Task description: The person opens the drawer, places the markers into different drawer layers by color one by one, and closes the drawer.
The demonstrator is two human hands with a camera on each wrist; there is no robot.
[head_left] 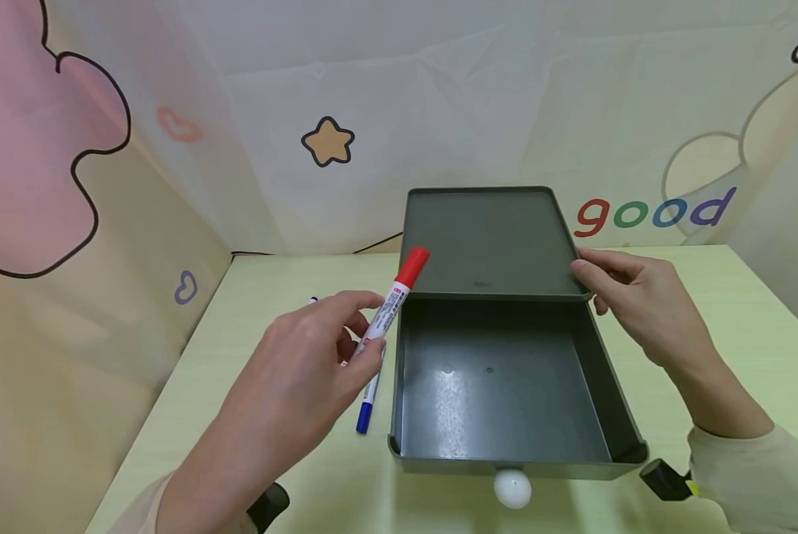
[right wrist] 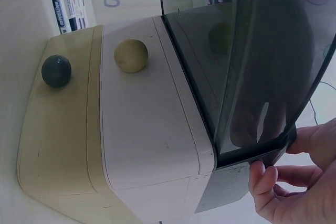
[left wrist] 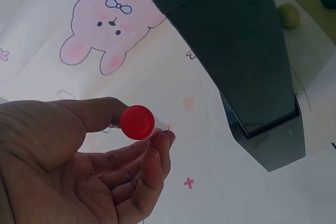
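My left hand (head_left: 371,331) pinches a white marker with a red cap (head_left: 394,302) between thumb and fingers, tilted up just left of the open drawer (head_left: 506,467). In the left wrist view the red cap (left wrist: 137,122) points at the camera from my left hand's fingertips (left wrist: 157,140). The drawer is pulled out of a dark green box (head_left: 486,237) and looks empty. My right hand (head_left: 589,285) grips the box's front right corner, thumb on top. The right wrist view shows my right hand's fingers (right wrist: 262,179) curled under the box's edge (right wrist: 247,66).
A blue-capped marker (head_left: 365,411) lies on the pale green table (head_left: 739,311) under my left hand. A white knob (head_left: 512,487) sticks out of the drawer front. The right wrist view shows a cream unit (right wrist: 142,129) with a yellowish knob (right wrist: 130,55) and a dark knob (right wrist: 56,70). Cartoon-printed curtains close in behind and on the left.
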